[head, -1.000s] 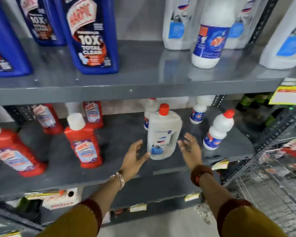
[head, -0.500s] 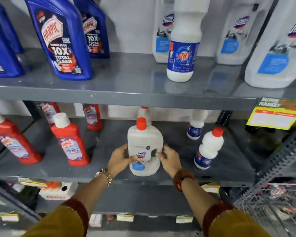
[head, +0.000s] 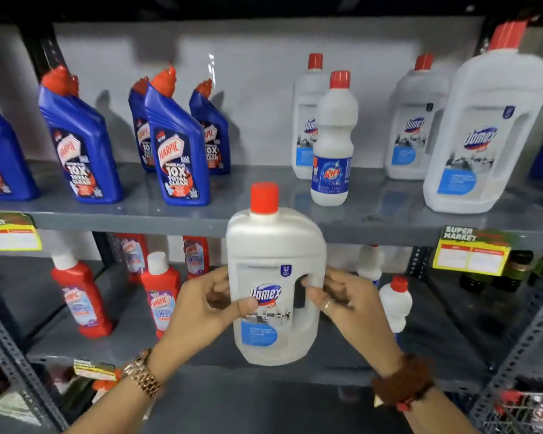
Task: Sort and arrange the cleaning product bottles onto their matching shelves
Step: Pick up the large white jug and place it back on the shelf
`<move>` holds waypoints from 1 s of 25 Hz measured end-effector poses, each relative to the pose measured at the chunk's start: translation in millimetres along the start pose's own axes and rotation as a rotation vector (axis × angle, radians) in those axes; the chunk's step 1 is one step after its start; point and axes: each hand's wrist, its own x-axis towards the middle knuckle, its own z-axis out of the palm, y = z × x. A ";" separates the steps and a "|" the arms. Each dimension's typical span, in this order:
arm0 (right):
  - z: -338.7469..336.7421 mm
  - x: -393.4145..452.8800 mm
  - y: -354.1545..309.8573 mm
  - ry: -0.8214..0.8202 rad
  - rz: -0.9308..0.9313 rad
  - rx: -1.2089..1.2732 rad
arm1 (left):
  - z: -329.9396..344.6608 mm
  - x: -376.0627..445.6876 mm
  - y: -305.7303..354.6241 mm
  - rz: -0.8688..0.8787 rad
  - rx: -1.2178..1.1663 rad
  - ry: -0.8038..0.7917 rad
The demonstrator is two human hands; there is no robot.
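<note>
A big white Domex bottle (head: 271,277) with a red cap hangs in front of the shelves, its cap level with the upper shelf edge. My left hand (head: 201,308) grips its left side and my right hand (head: 348,305) grips its handle side. On the upper shelf (head: 264,195) stand several blue Harpic bottles (head: 177,158) at left, other white Domex bottles (head: 483,136) at right, and one white Rin bottle (head: 334,145) among them. The lower shelf (head: 436,333) carries red Harpic bottles (head: 82,296) at left and small white Rin bottles (head: 395,302) at right.
Yellow price tags (head: 470,258) hang on the upper shelf's front edge. A perforated metal upright (head: 521,349) frames the right side. A wire basket (head: 527,411) sits at the bottom right. Open shelf surface lies between the blue bottles and the Rin bottle.
Both hands closed on the Domex bottle standing on the lower shelf and lifted it upward toward the upper shelf. My view has tilted up.
</note>
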 end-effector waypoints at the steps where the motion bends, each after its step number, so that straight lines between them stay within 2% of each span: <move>1: -3.6 7.0 -17.6 0.011 -0.035 0.023 | -7.0 6.2 19.7 0.045 -0.017 0.007; 7: -20.2 65.7 -103.8 0.092 -0.220 0.078 | -41.7 63.5 98.6 0.208 -0.103 0.038; 11: -23.2 123.7 -117.0 0.186 -0.262 0.000 | -49.3 113.6 116.3 0.200 -0.120 0.086; 14: -14.8 158.6 -107.0 0.225 -0.208 0.035 | -51.0 144.5 110.2 0.128 -0.108 0.102; 18: 2.3 181.9 -85.3 0.267 -0.093 -0.039 | -50.0 173.5 86.8 0.022 -0.086 0.134; 25: 5.1 200.4 -76.5 0.270 -0.083 -0.112 | -44.0 192.2 62.8 0.001 -0.144 0.180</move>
